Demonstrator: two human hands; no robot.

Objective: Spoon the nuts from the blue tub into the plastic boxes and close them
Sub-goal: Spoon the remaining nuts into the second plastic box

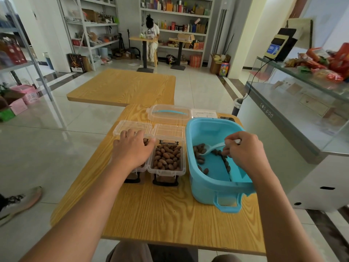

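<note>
We are looking down on a wooden counter (160, 214), and the right hand (243, 152) is in the blue tub (209, 186), its fingers (229, 143) curled tight round the handle of a white spoon (211, 148). The spoon's bowl lies low among the brown nuts (199, 150) scattered along the tub's far-left corner and down a ridge in its floor (only a thin scatter of them there). Just left of the tub, touching or nearly so, sits a clear plastic box (167, 167), its hinged lid (169, 132) thrown back and lying flat behind it, the box itself heaped with nuts close to the rim. Left again is a second clear box (140, 168), and here the left hand (132, 150) lies over the top of it, palm down, fingers bent over the far rim and spread; we cannot tell whether they actually grip the rim or merely rest on it. A few nuts show past the fingertips, though the hand hides most of what this box holds. Its lid (130, 127) is likewise open and laid back. Behind both boxes lies a larger clear lid with a blue handle (169, 113), and beside that a white printed sheet (204, 113). A second wooden table (124, 87) stands farther off, and a person (151, 35) sits by the shelves at the back of the room.
</note>
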